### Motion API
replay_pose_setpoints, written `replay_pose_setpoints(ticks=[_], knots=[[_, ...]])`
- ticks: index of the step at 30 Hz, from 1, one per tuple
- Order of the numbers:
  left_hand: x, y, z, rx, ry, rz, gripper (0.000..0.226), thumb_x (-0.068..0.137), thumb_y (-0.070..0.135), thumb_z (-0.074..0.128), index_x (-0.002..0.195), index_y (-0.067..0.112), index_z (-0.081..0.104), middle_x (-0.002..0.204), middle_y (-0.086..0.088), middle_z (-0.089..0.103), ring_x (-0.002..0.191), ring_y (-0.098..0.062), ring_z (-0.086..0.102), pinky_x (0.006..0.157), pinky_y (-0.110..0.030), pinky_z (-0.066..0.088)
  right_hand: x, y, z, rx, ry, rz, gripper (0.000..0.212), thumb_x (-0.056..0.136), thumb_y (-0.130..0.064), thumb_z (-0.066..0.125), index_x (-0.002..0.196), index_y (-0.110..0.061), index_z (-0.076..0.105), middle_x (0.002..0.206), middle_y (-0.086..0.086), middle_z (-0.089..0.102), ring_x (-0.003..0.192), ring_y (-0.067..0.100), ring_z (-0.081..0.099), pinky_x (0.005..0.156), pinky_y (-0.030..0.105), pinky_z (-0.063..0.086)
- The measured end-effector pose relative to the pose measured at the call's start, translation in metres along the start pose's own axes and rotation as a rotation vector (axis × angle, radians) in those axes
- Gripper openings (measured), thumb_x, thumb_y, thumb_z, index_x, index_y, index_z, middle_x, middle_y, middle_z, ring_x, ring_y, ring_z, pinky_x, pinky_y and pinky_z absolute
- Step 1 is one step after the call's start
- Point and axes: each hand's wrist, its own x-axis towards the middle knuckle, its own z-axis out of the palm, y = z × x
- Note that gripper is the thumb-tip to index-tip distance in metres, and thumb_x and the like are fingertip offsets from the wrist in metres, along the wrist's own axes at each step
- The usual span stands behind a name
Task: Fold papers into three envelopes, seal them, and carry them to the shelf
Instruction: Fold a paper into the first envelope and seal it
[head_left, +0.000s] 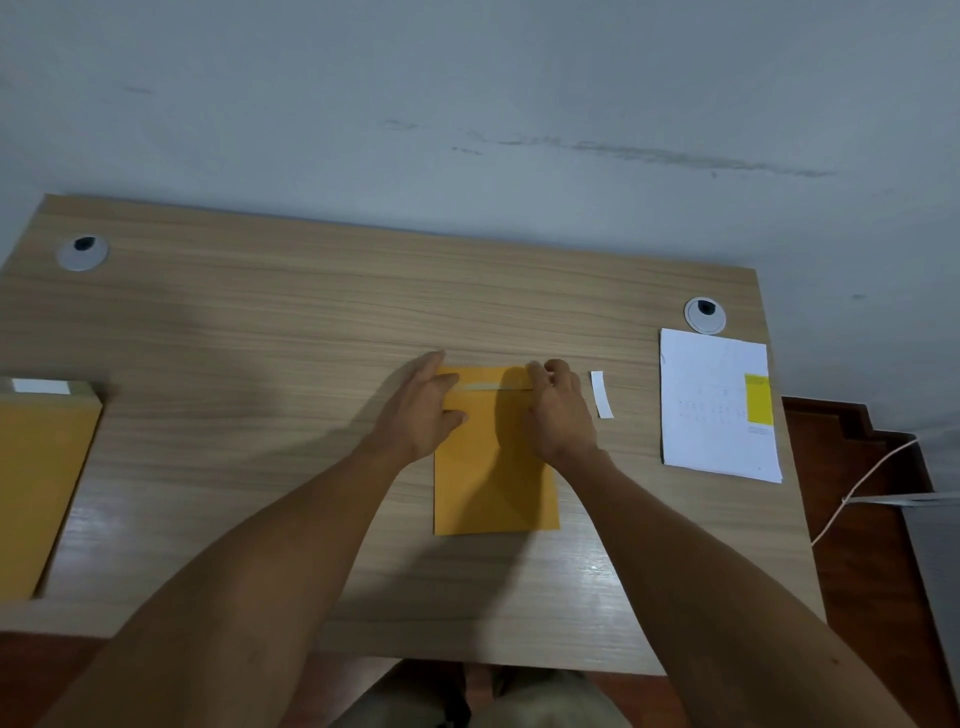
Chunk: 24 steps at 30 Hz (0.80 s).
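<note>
A yellow-brown envelope (493, 483) lies flat in the middle of the wooden desk (260, 322), flap end away from me. My left hand (423, 410) rests on its upper left corner, fingers spread over the flap. My right hand (558, 410) is at the upper right corner, fingertips pinched at the flap's pale adhesive strip (488, 386). Just right of that hand lies a small white peel-off strip (601, 394). A stack of white printed sheets (714, 410) with a yellow patch lies at the desk's right edge.
A pile of more yellow-brown envelopes (44, 483) sits at the desk's left edge. Two round grey cable grommets (83, 253) (705, 314) are set into the back of the desk. A pale cable (862, 483) runs over the red-brown floor on the right. The grey wall stands behind.
</note>
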Motion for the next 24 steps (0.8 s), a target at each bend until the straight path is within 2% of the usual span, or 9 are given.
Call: replay_pose_setpoints(ticks=[3, 5, 8, 12, 14, 16, 18, 21, 24], knots=[[-0.016, 0.002, 0.004, -0.093, 0.089, -0.156, 0.069, 0.09, 0.037, 0.071, 0.148, 0.013, 0.043, 0.148, -0.003, 0.038, 0.132, -0.024, 0.045, 0.105, -0.041, 0.045, -0.011, -0.003, 0.002, 0.044, 0.034, 0.183, 0.039, 0.094, -0.013, 0.048, 0.133, -0.009, 0.045, 0.131, 0.013, 0.045, 0.118, 0.034, 0.049, 0.085, 0.045, 0.05], [-0.025, 0.003, 0.007, -0.183, 0.127, -0.28, 0.069, 0.087, 0.036, 0.073, 0.146, 0.013, 0.045, 0.141, -0.006, 0.047, 0.119, -0.025, 0.055, 0.097, -0.038, 0.049, -0.019, -0.003, 0.005, 0.088, 0.039, 0.302, 0.032, 0.096, -0.016, 0.046, 0.127, -0.009, 0.046, 0.125, 0.013, 0.051, 0.112, 0.035, 0.055, 0.081, 0.046, 0.049], [-0.034, 0.005, 0.014, -0.35, 0.177, -0.448, 0.066, 0.084, 0.032, 0.077, 0.139, 0.007, 0.05, 0.129, -0.012, 0.062, 0.11, -0.028, 0.063, 0.091, -0.036, 0.053, -0.029, -0.008, 0.008, 0.165, 0.082, 0.446, 0.028, 0.096, -0.021, 0.046, 0.122, -0.009, 0.048, 0.115, 0.014, 0.06, 0.103, 0.036, 0.061, 0.083, 0.047, 0.053], [-0.043, 0.013, 0.02, -0.576, 0.21, -0.614, 0.052, 0.081, 0.023, 0.08, 0.126, 0.005, 0.061, 0.123, -0.01, 0.065, 0.112, -0.027, 0.062, 0.091, -0.029, 0.049, -0.036, -0.017, 0.011, 0.451, 0.1, 0.638, 0.03, 0.097, -0.025, 0.051, 0.119, -0.007, 0.056, 0.115, 0.014, 0.065, 0.104, 0.037, 0.063, 0.084, 0.042, 0.053], [-0.042, 0.009, 0.022, -0.694, 0.211, -0.65, 0.043, 0.081, 0.016, 0.081, 0.12, 0.004, 0.065, 0.117, -0.008, 0.066, 0.109, -0.025, 0.063, 0.093, -0.03, 0.051, -0.038, -0.019, 0.01, 0.57, 0.116, 0.675, 0.032, 0.096, -0.019, 0.055, 0.124, -0.004, 0.061, 0.119, 0.017, 0.066, 0.109, 0.038, 0.062, 0.088, 0.041, 0.052], [-0.043, 0.002, 0.024, -0.817, 0.185, -0.662, 0.028, 0.082, 0.009, 0.079, 0.107, 0.005, 0.068, 0.108, -0.006, 0.069, 0.099, -0.021, 0.065, 0.09, -0.031, 0.054, -0.043, -0.02, 0.011, 0.652, 0.122, 0.685, 0.032, 0.094, -0.008, 0.054, 0.122, 0.006, 0.062, 0.121, 0.023, 0.066, 0.113, 0.041, 0.061, 0.092, 0.044, 0.052], [-0.044, -0.006, 0.023, -0.887, 0.187, -0.667, 0.03, 0.082, 0.004, 0.077, 0.11, 0.005, 0.068, 0.109, -0.008, 0.069, 0.098, -0.021, 0.066, 0.087, -0.031, 0.055, -0.048, -0.019, 0.014, 0.74, 0.122, 0.67, 0.026, 0.092, -0.001, 0.052, 0.113, 0.007, 0.066, 0.116, 0.021, 0.067, 0.11, 0.039, 0.062, 0.093, 0.045, 0.052], [-0.051, -0.013, 0.018, -0.896, 0.214, -0.656, 0.029, 0.086, 0.003, 0.072, 0.114, 0.009, 0.067, 0.113, -0.01, 0.069, 0.102, -0.024, 0.067, 0.088, -0.034, 0.056, -0.055, -0.021, 0.018, 0.879, 0.101, 0.645, 0.023, 0.088, 0.003, 0.054, 0.08, -0.014, 0.068, 0.086, 0.007, 0.068, 0.084, 0.027, 0.063, 0.073, 0.038, 0.055], [-0.065, -0.018, 0.011, -0.931, 0.22, -0.616, 0.025, 0.087, 0.001, 0.07, 0.109, 0.012, 0.067, 0.114, -0.011, 0.069, 0.1, -0.027, 0.068, 0.083, -0.037, 0.057, -0.066, -0.03, 0.017, 0.957, 0.098, 0.619, 0.019, 0.088, 0.0, 0.058, 0.081, -0.016, 0.063, 0.085, 0.004, 0.066, 0.073, 0.02, 0.059, 0.058, 0.031, 0.05]])
